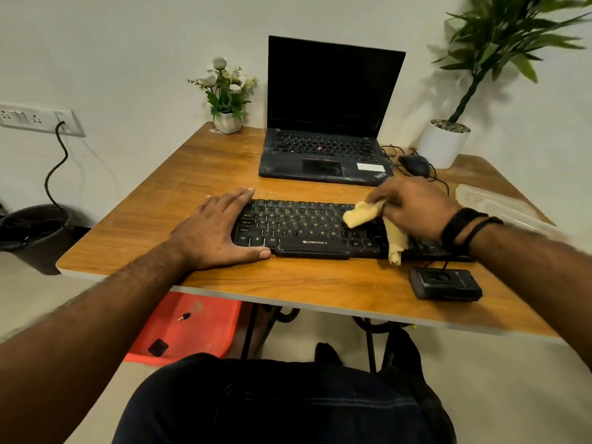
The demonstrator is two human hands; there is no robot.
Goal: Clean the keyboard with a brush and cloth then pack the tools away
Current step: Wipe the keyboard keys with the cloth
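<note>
I have the right hand [413,208] closed around a pale yellow cloth [368,216], fingers and thumb pinching it from above, so the cloth sits under and just left of the palm, pressed onto the right half of the keys. One bunched fold pokes out toward the middle of the keyboard [314,230]; a second tail hangs down past the front edge, its tip touching the table [198,165]. The cloth looks soft, crumpled and slightly blurred. The left hand [221,229] holds nothing — it lies flat and spread, fingers along the keyboard's left end and thumb against the front edge, bracing it. The keyboard is black, with yellowish legends and the name ZEBRONICS printed below the space bar, and it lies across the near middle of the wooden table, roughly parallel to the front edge. Behind it stands an open black laptop [326,123] with a dark screen and a dusty palm rest, with a black mouse [415,165] to its right. Near the front right sits a small black device [445,283] — its cable runs back toward the keyboard. A clear plastic container [499,206] lies beyond my right wrist, which wears black bands.
</note>
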